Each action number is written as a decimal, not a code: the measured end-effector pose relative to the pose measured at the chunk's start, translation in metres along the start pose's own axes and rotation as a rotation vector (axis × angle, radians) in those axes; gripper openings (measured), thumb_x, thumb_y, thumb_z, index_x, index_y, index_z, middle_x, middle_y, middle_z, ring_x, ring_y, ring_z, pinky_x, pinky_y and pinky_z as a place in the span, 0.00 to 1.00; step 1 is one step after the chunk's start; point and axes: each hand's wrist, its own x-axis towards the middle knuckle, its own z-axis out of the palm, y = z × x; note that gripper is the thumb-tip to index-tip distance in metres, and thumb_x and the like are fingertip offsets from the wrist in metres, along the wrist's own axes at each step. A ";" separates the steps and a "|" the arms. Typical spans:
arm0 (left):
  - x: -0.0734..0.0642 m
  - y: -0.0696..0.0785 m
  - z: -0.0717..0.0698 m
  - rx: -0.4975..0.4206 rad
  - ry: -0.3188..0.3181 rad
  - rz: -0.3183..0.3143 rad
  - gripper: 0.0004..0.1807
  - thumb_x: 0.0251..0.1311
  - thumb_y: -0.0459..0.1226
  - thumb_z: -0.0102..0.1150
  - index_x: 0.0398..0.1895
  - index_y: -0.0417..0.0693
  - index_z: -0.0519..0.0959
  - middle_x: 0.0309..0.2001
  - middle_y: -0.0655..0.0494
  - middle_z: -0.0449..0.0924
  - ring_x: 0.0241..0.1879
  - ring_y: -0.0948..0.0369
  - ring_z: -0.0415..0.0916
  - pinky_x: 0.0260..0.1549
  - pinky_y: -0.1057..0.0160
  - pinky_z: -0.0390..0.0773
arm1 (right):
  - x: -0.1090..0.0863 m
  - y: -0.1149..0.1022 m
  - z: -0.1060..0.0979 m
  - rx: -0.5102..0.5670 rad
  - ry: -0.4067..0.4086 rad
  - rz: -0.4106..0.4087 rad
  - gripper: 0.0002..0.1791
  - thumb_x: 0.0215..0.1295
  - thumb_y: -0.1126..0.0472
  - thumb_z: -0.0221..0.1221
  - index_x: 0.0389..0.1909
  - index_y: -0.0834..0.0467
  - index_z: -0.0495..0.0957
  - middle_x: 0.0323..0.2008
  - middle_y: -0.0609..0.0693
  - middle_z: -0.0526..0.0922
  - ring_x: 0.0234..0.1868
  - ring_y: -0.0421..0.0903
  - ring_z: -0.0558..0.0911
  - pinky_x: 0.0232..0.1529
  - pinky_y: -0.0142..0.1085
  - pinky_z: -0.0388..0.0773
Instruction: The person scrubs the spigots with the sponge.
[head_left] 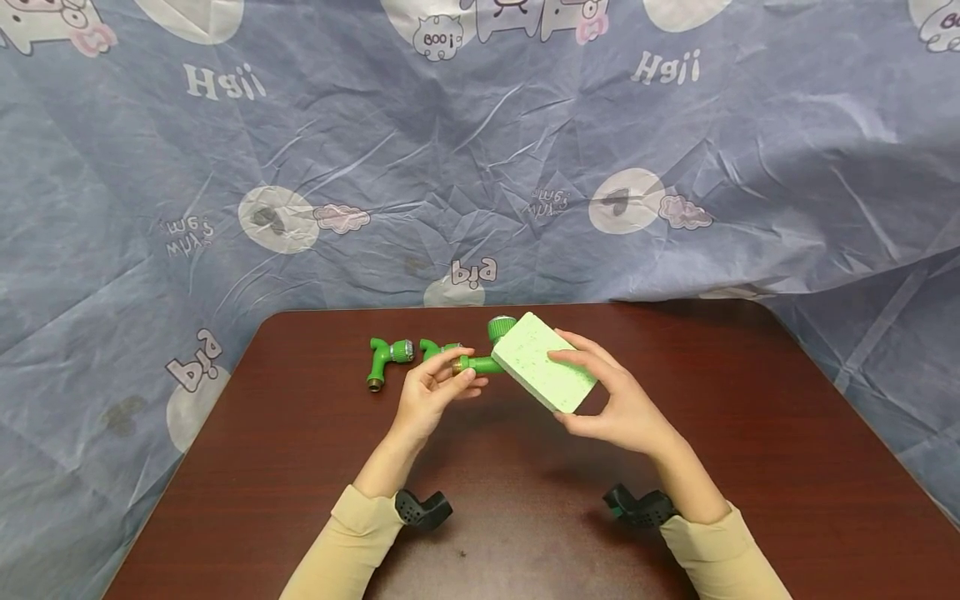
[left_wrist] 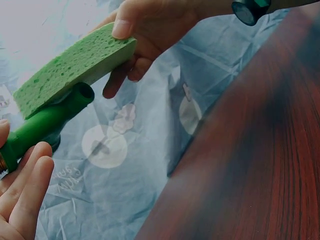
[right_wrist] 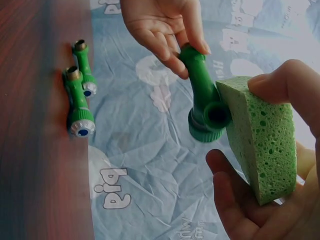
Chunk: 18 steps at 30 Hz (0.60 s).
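Note:
My left hand [head_left: 435,392] pinches a green faucet [head_left: 483,364] by its brass threaded end, holding it raised over the table. The faucet's ridged green knob [head_left: 502,327] points away from me, and its open spout [right_wrist: 218,114] shows in the right wrist view. In my right hand [head_left: 618,400] is a light green sponge [head_left: 543,362], gripped by its edges between thumb and fingers. One face of the sponge lies right against the faucet's spout end, as the right wrist view shows. In the head view the sponge covers part of the faucet.
Two more green faucets, a left one [head_left: 381,360] and another [head_left: 431,347] partly behind my left hand, lie on the dark red-brown table [head_left: 300,467] toward its back edge. A wrinkled blue-grey printed cloth [head_left: 450,150] hangs behind the table. Black wrist cameras [head_left: 423,509] sit on both wrists.

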 end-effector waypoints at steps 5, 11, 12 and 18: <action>0.001 0.003 -0.002 -0.030 0.024 0.002 0.21 0.61 0.28 0.56 0.56 0.26 0.68 0.40 0.48 0.81 0.40 0.41 0.80 0.41 0.47 0.79 | -0.001 0.001 -0.006 -0.011 0.029 0.010 0.35 0.39 0.77 0.69 0.54 0.65 0.73 0.64 0.61 0.64 0.61 0.53 0.66 0.51 0.27 0.65; 0.001 0.008 -0.007 -0.080 0.021 0.018 0.18 0.62 0.28 0.54 0.56 0.31 0.70 0.40 0.47 0.80 0.38 0.50 0.82 0.42 0.46 0.77 | -0.003 0.003 -0.014 -0.004 0.044 0.034 0.34 0.41 0.77 0.68 0.55 0.66 0.72 0.63 0.62 0.64 0.59 0.48 0.67 0.49 0.26 0.65; 0.001 0.008 -0.008 -0.091 0.020 0.024 0.18 0.62 0.27 0.53 0.55 0.32 0.70 0.40 0.47 0.80 0.38 0.50 0.82 0.43 0.46 0.77 | -0.003 0.004 -0.015 -0.002 0.042 0.041 0.34 0.42 0.77 0.68 0.55 0.66 0.72 0.63 0.62 0.64 0.58 0.47 0.67 0.49 0.26 0.65; 0.002 0.011 -0.009 -0.106 0.018 0.046 0.15 0.62 0.27 0.53 0.52 0.42 0.74 0.39 0.48 0.81 0.37 0.53 0.83 0.43 0.48 0.78 | -0.005 0.004 -0.014 -0.016 0.037 0.066 0.33 0.44 0.76 0.68 0.56 0.66 0.71 0.62 0.62 0.65 0.56 0.44 0.68 0.47 0.25 0.66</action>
